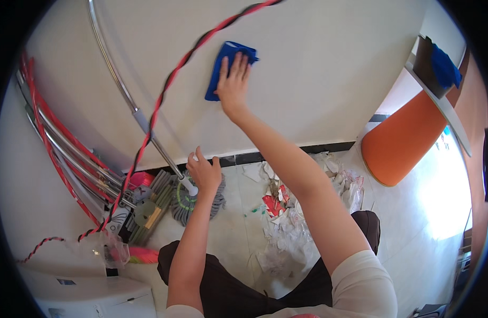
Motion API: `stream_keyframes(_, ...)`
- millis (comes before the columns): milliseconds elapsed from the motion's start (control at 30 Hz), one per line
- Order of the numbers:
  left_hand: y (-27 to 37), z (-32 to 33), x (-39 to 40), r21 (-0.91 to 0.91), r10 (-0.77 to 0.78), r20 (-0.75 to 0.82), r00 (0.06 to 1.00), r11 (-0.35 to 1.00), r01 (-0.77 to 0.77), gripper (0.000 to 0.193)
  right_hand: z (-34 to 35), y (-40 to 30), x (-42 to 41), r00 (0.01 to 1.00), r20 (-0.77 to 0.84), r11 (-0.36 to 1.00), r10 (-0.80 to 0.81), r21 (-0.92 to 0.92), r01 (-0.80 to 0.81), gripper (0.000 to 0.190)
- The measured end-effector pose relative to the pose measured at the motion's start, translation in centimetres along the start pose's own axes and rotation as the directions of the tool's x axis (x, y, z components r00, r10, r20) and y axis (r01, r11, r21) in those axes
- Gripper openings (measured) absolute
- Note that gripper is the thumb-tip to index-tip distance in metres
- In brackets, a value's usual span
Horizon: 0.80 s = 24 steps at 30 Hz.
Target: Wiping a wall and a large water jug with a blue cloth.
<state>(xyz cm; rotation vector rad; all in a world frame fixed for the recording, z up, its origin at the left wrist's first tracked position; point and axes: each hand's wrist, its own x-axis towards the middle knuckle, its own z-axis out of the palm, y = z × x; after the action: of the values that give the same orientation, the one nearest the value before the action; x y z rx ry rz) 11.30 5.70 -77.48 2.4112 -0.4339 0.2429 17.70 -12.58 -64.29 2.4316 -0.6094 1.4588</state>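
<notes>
My right hand (234, 85) lies flat on a folded blue cloth (219, 81), pressing it against the pale wall (307, 71). The fingers are slightly spread over the cloth, whose upper right corner is bunched. Lower down and to the left, my left hand (204, 169) is raised with bent, parted fingers and nothing visible in it. Below it on the floor is a grey string mop head (182, 206) with a green band, its metal handle (115, 71) leaning up the wall.
Plastic bags and torn scraps (287, 238) litter the tiles between my legs. A twisted red and black cord (170, 79) crosses in front of the wall. Several mops and poles (77, 159) stand at left; an orange tapered pedestal (403, 139) is at right, a white appliance (109, 296) at lower left.
</notes>
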Motion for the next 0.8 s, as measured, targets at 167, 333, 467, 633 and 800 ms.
stream_keyframes(167, 0.7, -0.1, -1.0, 0.065, 0.024, 0.024, 0.999, 0.998, -0.026, 0.064, -0.6, 12.4, -1.2, 0.938, 0.202, 0.944, 0.280, 0.121, -0.308, 0.125)
stream_keyframes(333, 3.1, 0.0, -2.5, 0.043, 0.126, 0.058, 0.990, 0.991, -0.128, 0.064, -1.4, 27.5, -3.8, 0.870, 0.244, 0.902, 0.429, -0.054, -0.429, 0.126)
stream_keyframes(467, 3.6, -1.5, -3.7, 0.040, 0.127, 0.069, 0.990, 0.991, -0.130, 0.065, -1.7, 28.2, -2.7, 0.820, 0.316, 0.873, 0.477, -0.069, -0.482, 0.131)
stream_keyframes(633, 4.4, -2.7, -4.9, 0.057, 0.133, 0.051, 0.990, 0.989, -0.136, 0.063, -1.2, 29.9, -3.2, 0.821, 0.262, 0.850, 0.507, 0.002, -0.526, 0.134)
stream_keyframes(800, 6.4, -3.7, -5.9, -0.008, 0.188, 0.080, 0.979, 0.982, -0.188, 0.062, -0.9, 40.7, -3.0, 0.708, 0.307, 0.723, 0.636, 0.083, -0.686, 0.137)
